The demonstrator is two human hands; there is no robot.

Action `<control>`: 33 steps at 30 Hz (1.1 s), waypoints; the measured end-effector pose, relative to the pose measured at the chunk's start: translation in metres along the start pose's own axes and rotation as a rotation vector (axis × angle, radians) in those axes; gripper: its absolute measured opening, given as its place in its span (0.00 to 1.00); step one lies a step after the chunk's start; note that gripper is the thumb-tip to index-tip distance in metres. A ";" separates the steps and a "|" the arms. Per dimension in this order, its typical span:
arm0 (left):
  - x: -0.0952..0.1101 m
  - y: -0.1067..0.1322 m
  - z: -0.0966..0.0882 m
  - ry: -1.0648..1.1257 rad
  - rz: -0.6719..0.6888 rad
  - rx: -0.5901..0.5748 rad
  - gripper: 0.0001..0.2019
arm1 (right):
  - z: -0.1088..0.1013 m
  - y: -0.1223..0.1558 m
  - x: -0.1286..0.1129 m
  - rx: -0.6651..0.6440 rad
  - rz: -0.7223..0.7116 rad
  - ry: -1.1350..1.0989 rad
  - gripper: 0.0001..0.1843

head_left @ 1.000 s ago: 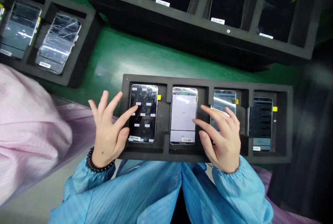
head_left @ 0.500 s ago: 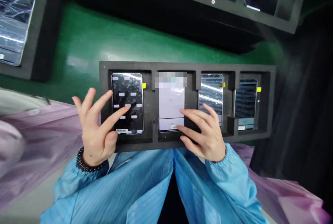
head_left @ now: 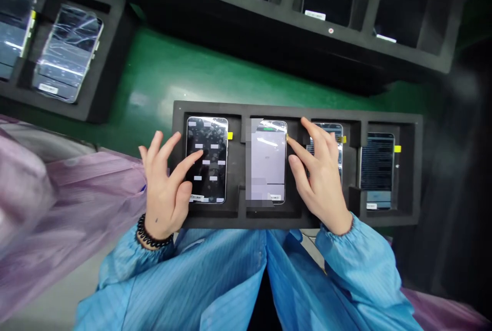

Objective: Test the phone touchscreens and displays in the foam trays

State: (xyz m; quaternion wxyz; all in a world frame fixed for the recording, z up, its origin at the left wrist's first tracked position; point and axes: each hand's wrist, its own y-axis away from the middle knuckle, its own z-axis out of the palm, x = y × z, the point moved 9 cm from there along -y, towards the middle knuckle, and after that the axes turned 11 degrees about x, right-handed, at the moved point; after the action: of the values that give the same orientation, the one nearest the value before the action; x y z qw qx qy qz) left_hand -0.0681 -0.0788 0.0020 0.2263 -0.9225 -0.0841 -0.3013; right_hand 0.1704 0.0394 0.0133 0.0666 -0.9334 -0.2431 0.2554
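A black foam tray point(head_left: 238, 110) lies in front of me with several phones in its slots. My left hand point(head_left: 165, 182) is open, fingers spread, its index fingertip on the dark screen of the leftmost phone point(head_left: 207, 159). My right hand point(head_left: 321, 172) is open too, fingers stretched over the third phone point(head_left: 338, 133), with its index fingertip at the upper right edge of the second phone point(head_left: 269, 159), whose screen is lit white. A fourth phone point(head_left: 377, 167) with a dark text screen sits in the rightmost slot. Neither hand holds anything.
A second foam tray point(head_left: 107, 64) with wrapped phones lies at the far left on the green mat point(head_left: 169, 75). A long black tray point(head_left: 269, 18) with dark slots runs along the back. A pink-sleeved arm of another person point(head_left: 57, 192) is at my left.
My right hand has moved up from the second phone's lower edge to its upper right edge, now covering the third phone. My left hand stays on the first phone.
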 end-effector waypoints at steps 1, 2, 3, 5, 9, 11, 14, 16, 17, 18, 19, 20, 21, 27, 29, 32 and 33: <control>-0.001 -0.001 0.000 0.002 -0.010 0.002 0.24 | -0.001 0.002 0.001 0.009 -0.003 -0.009 0.19; -0.001 -0.001 -0.001 0.003 -0.022 0.005 0.24 | -0.002 0.004 0.001 0.015 -0.010 -0.015 0.19; -0.002 -0.002 -0.001 0.004 -0.031 0.008 0.24 | -0.003 0.006 0.001 0.019 -0.016 -0.019 0.18; -0.003 -0.002 -0.003 0.011 -0.040 0.015 0.24 | -0.004 0.010 0.001 0.022 -0.030 -0.021 0.18; -0.004 -0.002 -0.004 0.047 -0.034 0.032 0.24 | -0.004 0.016 0.002 0.016 -0.034 -0.013 0.19; -0.005 -0.002 -0.004 0.060 -0.036 0.030 0.24 | -0.001 0.016 0.002 0.005 -0.022 0.002 0.20; -0.004 -0.003 -0.003 0.066 -0.033 0.032 0.24 | 0.005 0.012 0.000 -0.041 -0.020 0.006 0.21; -0.003 -0.003 -0.004 0.065 -0.030 0.041 0.24 | 0.008 0.010 -0.002 -0.065 -0.024 -0.005 0.21; -0.003 -0.003 -0.005 0.064 -0.031 0.048 0.24 | 0.009 0.009 -0.002 -0.069 -0.023 -0.012 0.21; -0.003 -0.003 -0.005 0.062 -0.032 0.054 0.24 | 0.010 0.009 -0.003 -0.072 -0.022 -0.018 0.21; -0.003 -0.003 -0.005 0.060 -0.031 0.059 0.24 | 0.010 0.009 -0.002 -0.072 -0.019 -0.023 0.21; -0.003 -0.003 -0.006 0.058 -0.029 0.061 0.24 | 0.010 0.009 -0.002 -0.072 -0.015 -0.027 0.21; -0.003 -0.003 -0.005 0.055 -0.025 0.060 0.24 | 0.010 0.010 -0.001 -0.072 -0.011 -0.028 0.21; 0.000 -0.003 -0.007 0.029 -0.023 0.088 0.24 | 0.005 0.012 0.005 -0.039 0.025 -0.032 0.21; 0.000 -0.003 -0.009 0.022 -0.042 0.119 0.24 | 0.004 0.012 0.006 -0.026 0.038 -0.055 0.21; 0.000 -0.001 -0.014 0.026 -0.063 0.175 0.24 | 0.005 0.013 0.006 -0.030 0.035 -0.086 0.22; -0.001 -0.001 -0.015 0.028 -0.066 0.186 0.24 | 0.005 0.013 0.006 -0.026 0.033 -0.089 0.22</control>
State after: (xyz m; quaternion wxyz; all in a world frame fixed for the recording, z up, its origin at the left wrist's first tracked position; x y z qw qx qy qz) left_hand -0.0767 -0.0851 0.0123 0.3021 -0.8899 -0.1390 -0.3122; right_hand 0.1778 0.0308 0.0035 0.0395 -0.9258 -0.2338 0.2944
